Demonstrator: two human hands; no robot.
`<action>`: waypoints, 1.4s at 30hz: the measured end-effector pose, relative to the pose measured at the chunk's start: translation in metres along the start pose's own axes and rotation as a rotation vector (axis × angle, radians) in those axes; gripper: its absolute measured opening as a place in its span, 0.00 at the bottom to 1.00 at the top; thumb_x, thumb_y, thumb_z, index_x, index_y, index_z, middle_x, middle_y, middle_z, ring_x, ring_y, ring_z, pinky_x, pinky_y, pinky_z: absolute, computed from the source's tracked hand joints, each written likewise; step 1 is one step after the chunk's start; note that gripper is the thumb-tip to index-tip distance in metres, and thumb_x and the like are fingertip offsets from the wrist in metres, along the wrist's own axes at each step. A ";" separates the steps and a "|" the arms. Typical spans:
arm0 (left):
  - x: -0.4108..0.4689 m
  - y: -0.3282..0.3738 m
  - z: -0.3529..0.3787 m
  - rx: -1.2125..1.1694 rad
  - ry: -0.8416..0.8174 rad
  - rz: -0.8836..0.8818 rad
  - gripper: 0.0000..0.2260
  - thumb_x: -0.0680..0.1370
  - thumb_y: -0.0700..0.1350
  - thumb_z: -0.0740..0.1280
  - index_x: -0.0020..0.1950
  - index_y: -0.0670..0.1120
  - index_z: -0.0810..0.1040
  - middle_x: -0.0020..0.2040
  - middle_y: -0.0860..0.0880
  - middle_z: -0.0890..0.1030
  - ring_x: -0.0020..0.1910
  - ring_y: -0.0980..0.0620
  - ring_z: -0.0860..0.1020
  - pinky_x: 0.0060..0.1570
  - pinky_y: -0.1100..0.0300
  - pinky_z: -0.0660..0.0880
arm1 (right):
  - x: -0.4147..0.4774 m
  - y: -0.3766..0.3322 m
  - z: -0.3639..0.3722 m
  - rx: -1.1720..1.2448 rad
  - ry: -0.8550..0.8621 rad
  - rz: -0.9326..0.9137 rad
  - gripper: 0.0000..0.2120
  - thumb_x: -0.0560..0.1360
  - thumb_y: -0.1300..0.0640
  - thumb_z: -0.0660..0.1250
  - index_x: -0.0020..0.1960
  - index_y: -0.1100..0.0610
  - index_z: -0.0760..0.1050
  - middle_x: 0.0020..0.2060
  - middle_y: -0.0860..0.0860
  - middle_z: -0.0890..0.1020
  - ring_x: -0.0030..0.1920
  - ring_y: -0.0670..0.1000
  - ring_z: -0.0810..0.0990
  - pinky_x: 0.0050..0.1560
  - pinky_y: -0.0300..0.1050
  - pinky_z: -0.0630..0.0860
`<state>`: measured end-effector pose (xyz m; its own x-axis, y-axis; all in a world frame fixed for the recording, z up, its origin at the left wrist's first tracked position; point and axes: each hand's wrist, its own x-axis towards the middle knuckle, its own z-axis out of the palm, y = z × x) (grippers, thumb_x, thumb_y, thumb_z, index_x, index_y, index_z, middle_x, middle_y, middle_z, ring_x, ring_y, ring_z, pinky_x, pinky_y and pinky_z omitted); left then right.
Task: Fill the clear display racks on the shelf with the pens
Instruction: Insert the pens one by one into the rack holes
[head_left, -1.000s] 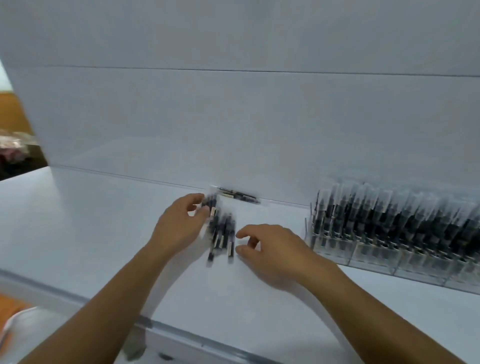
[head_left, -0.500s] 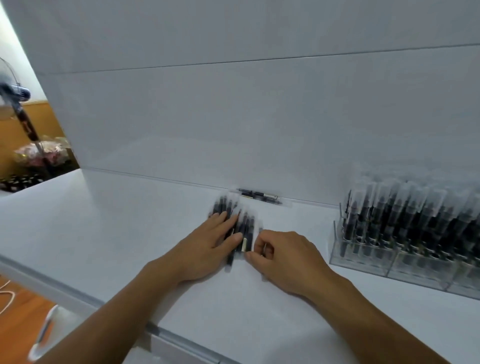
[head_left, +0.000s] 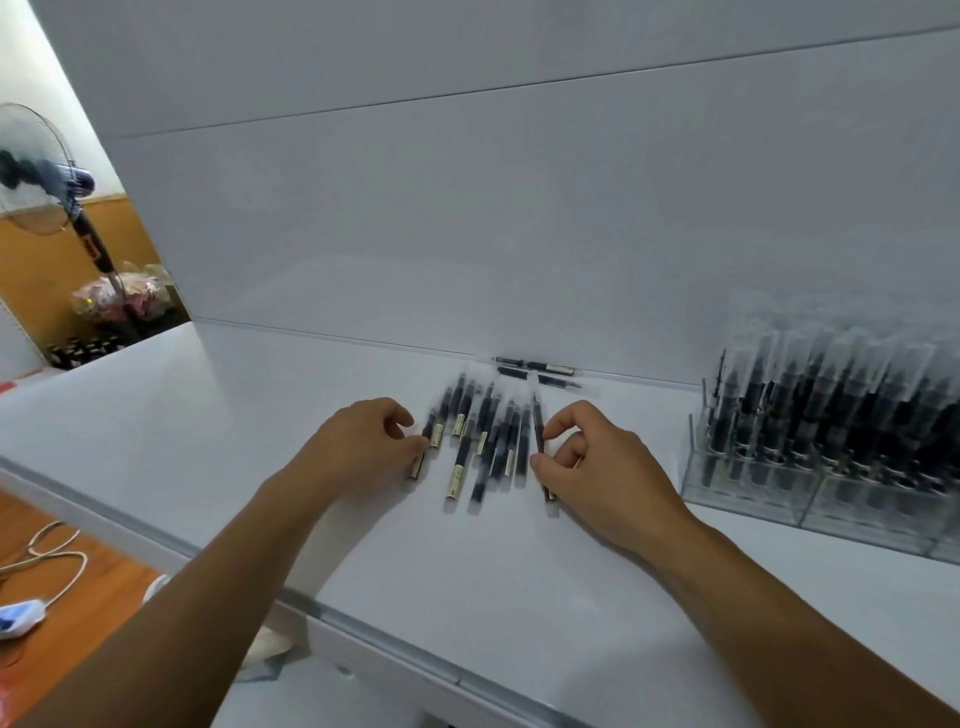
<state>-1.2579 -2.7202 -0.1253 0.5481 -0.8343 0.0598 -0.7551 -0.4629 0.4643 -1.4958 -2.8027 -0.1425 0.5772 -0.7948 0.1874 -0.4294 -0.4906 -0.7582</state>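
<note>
Pens (head_left: 485, 441) lie flat in a loose bunch on the white shelf (head_left: 260, 441), side by side, with their tips pointing mostly toward the back wall. The left hand (head_left: 363, 447) is just beside the bunch with its fingers curled, and its thumb touches the pen on the far left; I cannot tell if it is holding that pen. The right hand (head_left: 597, 467) is on the other side and pinches the pen on the far right between thumb and first finger. A few more pens (head_left: 540, 371) lie sideways close to the back wall. Off to the right stand the clear display racks (head_left: 753, 493), already packed with pens standing up. Past the left end of the shelf are a fan (head_left: 41, 171) and a white cable (head_left: 52, 561) on the brown floor.
</note>
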 end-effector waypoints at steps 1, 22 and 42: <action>0.001 -0.001 -0.001 0.028 0.000 0.008 0.07 0.75 0.55 0.68 0.51 0.56 0.76 0.44 0.60 0.77 0.41 0.63 0.74 0.36 0.68 0.65 | 0.000 0.000 0.000 0.001 -0.003 0.000 0.08 0.77 0.51 0.66 0.47 0.41 0.67 0.30 0.37 0.82 0.36 0.39 0.77 0.33 0.37 0.69; 0.039 0.042 -0.010 0.077 -0.255 -0.093 0.18 0.77 0.52 0.69 0.32 0.44 0.70 0.21 0.50 0.77 0.24 0.54 0.77 0.32 0.65 0.72 | 0.003 0.006 0.002 0.009 -0.007 0.012 0.14 0.78 0.49 0.66 0.62 0.44 0.72 0.33 0.37 0.82 0.38 0.35 0.77 0.39 0.35 0.69; -0.017 0.063 0.002 -0.677 0.109 0.143 0.06 0.80 0.48 0.65 0.46 0.48 0.79 0.39 0.55 0.85 0.33 0.62 0.78 0.34 0.68 0.72 | -0.019 -0.029 -0.023 0.111 0.094 -0.009 0.04 0.75 0.48 0.66 0.46 0.40 0.72 0.36 0.40 0.83 0.35 0.41 0.80 0.37 0.41 0.76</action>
<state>-1.3153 -2.7351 -0.0988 0.5196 -0.8219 0.2333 -0.4518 -0.0325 0.8915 -1.5100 -2.7817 -0.1101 0.5105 -0.8233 0.2482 -0.3422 -0.4593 -0.8197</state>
